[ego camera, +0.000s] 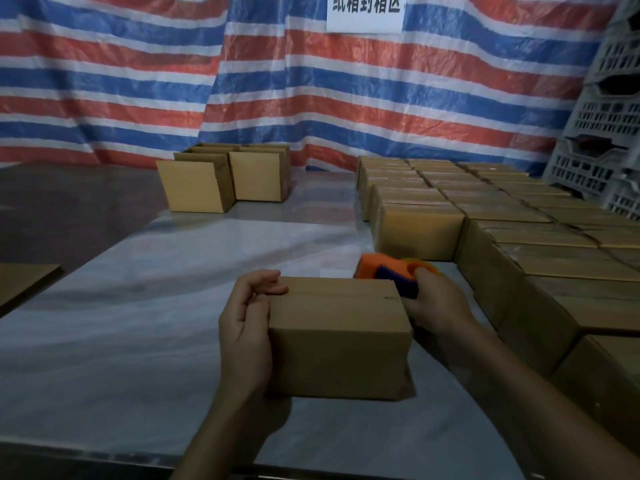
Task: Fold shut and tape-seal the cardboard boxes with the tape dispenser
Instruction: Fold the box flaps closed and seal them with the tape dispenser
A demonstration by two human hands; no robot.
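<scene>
Left grip (pixel 246 327) curled, right grip (pixel 438 303) clenched

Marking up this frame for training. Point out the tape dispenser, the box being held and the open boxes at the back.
tape dispenser (pixel 382 266): head view, on its orange body.
held box (pixel 339 348): head view, on its front side.
open boxes (pixel 194 185): head view, on the left one's front face.

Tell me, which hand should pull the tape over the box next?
Probably the right hand: it grips the orange tape dispenser beside the box, by its top seam's right end. The left hand holds the left end, steadying it.
</scene>
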